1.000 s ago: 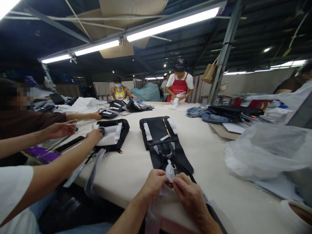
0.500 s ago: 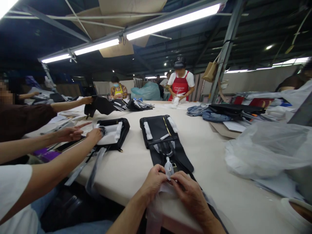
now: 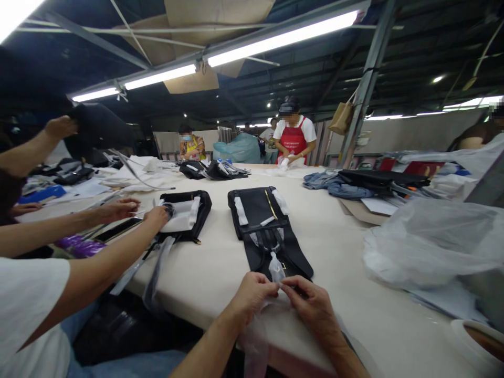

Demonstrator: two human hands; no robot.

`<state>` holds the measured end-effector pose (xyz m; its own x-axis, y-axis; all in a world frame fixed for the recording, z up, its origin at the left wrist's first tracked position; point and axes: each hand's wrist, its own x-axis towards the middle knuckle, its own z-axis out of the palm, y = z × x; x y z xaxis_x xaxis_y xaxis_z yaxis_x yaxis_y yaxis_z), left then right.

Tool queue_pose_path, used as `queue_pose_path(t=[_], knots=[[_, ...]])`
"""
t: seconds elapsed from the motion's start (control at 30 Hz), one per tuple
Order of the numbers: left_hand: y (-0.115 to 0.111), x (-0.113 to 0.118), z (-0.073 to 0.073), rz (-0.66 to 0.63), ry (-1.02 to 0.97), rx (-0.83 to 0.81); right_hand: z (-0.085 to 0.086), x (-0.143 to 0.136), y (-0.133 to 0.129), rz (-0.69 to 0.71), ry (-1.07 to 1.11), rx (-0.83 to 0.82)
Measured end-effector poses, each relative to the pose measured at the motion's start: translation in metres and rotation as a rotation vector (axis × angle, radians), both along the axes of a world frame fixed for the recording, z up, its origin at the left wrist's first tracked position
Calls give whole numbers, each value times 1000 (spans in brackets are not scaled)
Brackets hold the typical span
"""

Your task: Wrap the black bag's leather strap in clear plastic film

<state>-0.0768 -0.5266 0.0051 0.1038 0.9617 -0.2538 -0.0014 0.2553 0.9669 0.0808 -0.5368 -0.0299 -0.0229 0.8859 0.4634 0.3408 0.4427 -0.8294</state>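
A black bag with a gold zipper and white wrapping on its sides lies on the table, its flap stretching towards me. Over the flap, a clear plastic wrap covers part of the bag's strap or fitting; what it covers is unclear. My left hand pinches the near end of this wrap between thumb and fingers. Close beside it, my right hand has thumb and forefinger pinched at the same end. A loose strip of plastic hangs below my left hand over the table edge.
At my left, a co-worker's hands work on another black bag. Another person's hand holds up a black piece. A plastic bag and a round white container stand right. A person in a red apron works opposite.
My fingertips have moved slightly and my right hand's fingers are more lifted, still at the wrap's end. At far left, a person's hand has raised a black piece up and leftwards.
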Motion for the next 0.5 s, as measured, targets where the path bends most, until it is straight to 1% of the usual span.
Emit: queue_pose_path(t=[0.07,0.17,0.23,0.37,0.43,0.5], knots=[[0,-1,0,39,14,-10,2,0,-1,12,37,-90],[-1,-1,3,38,-15,-52,2,-2,-3,27,43,-122],[-2,1,4,20,-18,-49,2,-3,-3,41,27,-92],[-10,1,3,4,72,40,1,1,0,72,-53,15],[-17,-4,4,-16,92,75,3,5,-2,60,-96,74],[-27,-13,9,3,59,91,8,8,-11,17,-118,119]])
